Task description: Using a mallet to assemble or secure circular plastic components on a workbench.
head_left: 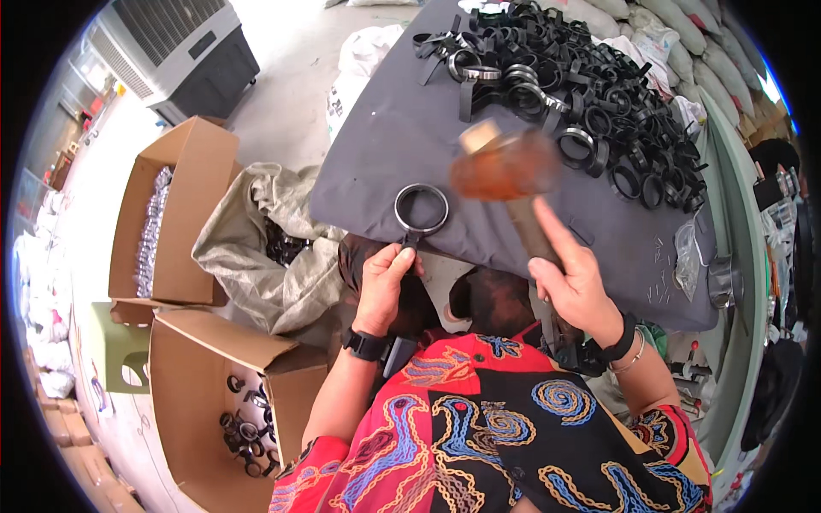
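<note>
While left hand point(385, 284) pinches 1 black ring point(398, 210) by its near tab point(411, 238), right hand point(575, 280) grips mallet point(505, 169); ring probably light, stiff, best held there.

Leaves room over cloth point(376, 158) ahead of the left hand point(382, 280), past its ring point(416, 232). Tightens toward the right hand point(575, 278), with the mallet point(505, 167) in the way just ahead of it. Runs into heaped rings point(590, 98) farther ahead, and into the sack point(299, 295) left of the left hand.
</note>
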`<state>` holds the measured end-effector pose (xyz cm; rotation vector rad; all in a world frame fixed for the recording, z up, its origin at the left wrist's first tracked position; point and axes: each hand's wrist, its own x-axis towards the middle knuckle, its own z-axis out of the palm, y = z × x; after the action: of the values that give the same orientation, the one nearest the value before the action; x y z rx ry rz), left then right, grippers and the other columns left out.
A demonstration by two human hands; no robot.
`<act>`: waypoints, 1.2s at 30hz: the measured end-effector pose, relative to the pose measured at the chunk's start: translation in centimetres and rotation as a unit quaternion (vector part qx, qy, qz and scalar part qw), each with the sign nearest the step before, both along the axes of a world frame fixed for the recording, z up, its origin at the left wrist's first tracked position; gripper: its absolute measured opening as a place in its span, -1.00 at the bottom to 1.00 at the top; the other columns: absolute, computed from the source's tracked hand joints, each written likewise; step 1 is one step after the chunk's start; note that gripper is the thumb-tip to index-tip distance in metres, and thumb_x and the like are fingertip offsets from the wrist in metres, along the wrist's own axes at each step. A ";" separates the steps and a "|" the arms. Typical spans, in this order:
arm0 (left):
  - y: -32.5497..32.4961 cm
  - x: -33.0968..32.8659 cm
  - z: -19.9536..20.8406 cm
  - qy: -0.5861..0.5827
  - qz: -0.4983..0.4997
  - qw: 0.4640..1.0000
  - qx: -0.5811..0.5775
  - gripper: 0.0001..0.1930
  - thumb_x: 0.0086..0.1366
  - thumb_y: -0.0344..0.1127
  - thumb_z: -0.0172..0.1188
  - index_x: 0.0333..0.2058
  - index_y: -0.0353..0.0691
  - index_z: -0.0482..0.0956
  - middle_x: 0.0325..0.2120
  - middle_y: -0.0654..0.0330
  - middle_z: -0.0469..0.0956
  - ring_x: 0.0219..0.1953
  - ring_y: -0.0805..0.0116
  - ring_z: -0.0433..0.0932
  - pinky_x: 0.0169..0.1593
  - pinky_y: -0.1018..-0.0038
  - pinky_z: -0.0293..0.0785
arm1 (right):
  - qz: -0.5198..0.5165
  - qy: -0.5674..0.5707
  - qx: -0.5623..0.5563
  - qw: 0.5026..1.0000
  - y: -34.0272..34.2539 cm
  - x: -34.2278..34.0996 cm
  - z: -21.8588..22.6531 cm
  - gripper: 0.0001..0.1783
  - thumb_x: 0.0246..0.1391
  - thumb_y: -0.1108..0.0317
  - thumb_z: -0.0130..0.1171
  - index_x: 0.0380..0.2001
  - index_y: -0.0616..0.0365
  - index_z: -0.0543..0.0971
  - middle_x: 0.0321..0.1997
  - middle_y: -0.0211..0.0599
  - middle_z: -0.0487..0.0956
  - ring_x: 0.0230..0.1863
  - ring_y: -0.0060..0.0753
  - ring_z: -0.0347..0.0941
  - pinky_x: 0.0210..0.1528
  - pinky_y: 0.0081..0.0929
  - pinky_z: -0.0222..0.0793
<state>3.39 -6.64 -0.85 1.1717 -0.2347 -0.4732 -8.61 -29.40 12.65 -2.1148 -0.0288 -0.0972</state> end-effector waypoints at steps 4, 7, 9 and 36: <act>-0.3 -0.1 -0.6 0.011 0.005 1.000 -0.015 -0.78 0.32 -0.29 0.11 -0.47 -0.28 0.53 -0.54 0.27 0.53 -0.42 0.52 0.45 -0.21 0.53 0.36 | 0.092 -0.077 -0.168 0.979 0.3 1.0 -3.9 -0.28 0.05 0.44 0.12 0.31 0.05 0.18 -0.40 0.04 0.52 -0.39 0.09 0.47 -0.28 -0.14 0.41; 0.0 -0.1 -0.9 0.021 0.015 0.999 0.020 -0.78 0.32 -0.30 0.10 -0.47 -0.27 0.52 -0.54 0.27 0.53 -0.42 0.53 0.45 -0.21 0.54 0.35 | 0.126 -0.089 -0.133 0.979 1.1 3.1 -2.0 -0.28 0.06 0.41 0.12 0.32 0.01 0.19 -0.49 -0.01 0.46 -0.46 0.07 0.44 -0.34 -0.13 0.38; 0.3 -0.5 -0.4 0.008 0.009 1.000 -0.016 -0.78 0.32 -0.30 0.09 -0.48 -0.27 0.52 -0.54 0.27 0.53 -0.42 0.54 0.44 -0.21 0.54 0.34 | 0.126 -0.160 -0.150 0.967 2.6 2.8 0.2 -0.29 0.07 0.41 0.13 0.31 0.00 0.20 -0.53 -0.02 0.44 -0.49 0.05 0.43 -0.35 -0.13 0.38; -0.9 0.4 -0.4 -0.040 0.014 0.998 0.050 -0.78 0.33 -0.26 0.09 -0.46 -0.23 0.54 -0.54 0.27 0.56 -0.44 0.53 0.46 -0.28 0.59 0.32 | 0.022 0.044 -0.012 0.999 0.3 10.2 -0.9 -0.36 0.16 0.41 0.02 0.32 0.01 0.19 -0.21 -0.20 0.59 -0.52 -0.48 0.44 -0.25 -0.44 0.46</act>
<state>3.82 -7.51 -1.22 1.2915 -0.2665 -0.4172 1.59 -29.07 11.71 -2.1398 -0.0254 0.0228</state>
